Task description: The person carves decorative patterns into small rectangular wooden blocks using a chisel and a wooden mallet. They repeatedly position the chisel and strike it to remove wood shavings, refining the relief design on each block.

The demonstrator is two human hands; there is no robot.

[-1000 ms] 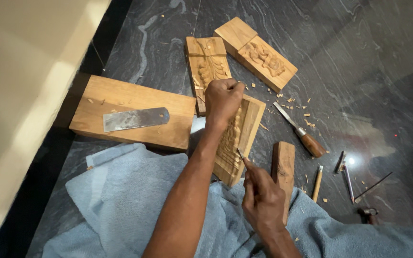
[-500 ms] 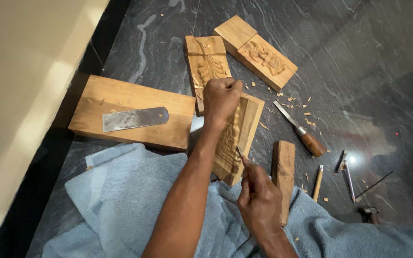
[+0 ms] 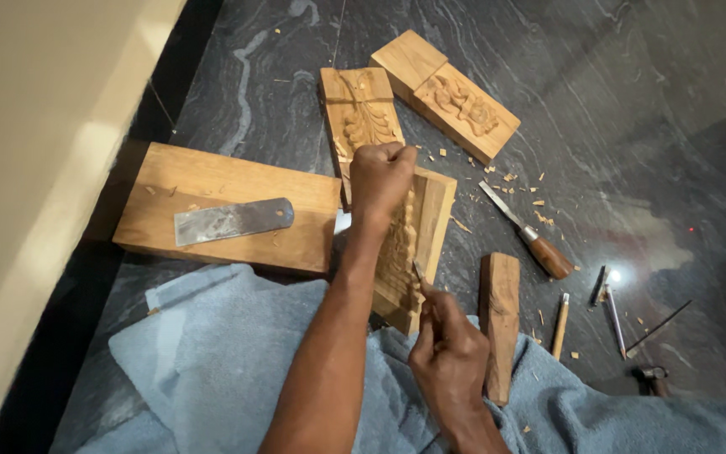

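Observation:
My left hand (image 3: 381,178) grips the far end of a carved wooden panel (image 3: 427,227) that leans tilted over a blue cloth. My right hand (image 3: 449,357) holds a small carving tool (image 3: 419,272), its thin blade touching the carved relief near the panel's lower part. A plain wooden block (image 3: 499,324) lies just right of my right hand.
A wide wooden plank (image 3: 220,185) with a flat metal blade (image 3: 233,220) lies left. Two carved panels (image 3: 361,113) (image 3: 457,94) rest further away. A wooden-handled chisel (image 3: 527,235), a pencil-like tool (image 3: 560,324) and thin metal tools (image 3: 613,307) lie right on the dark stone floor (image 3: 632,126) among wood chips. A pale wall (image 3: 35,151) runs along the left.
My right hand has shifted slightly along the lower part of the carving with the tool. My left hand keeps its grip on the panel's top.

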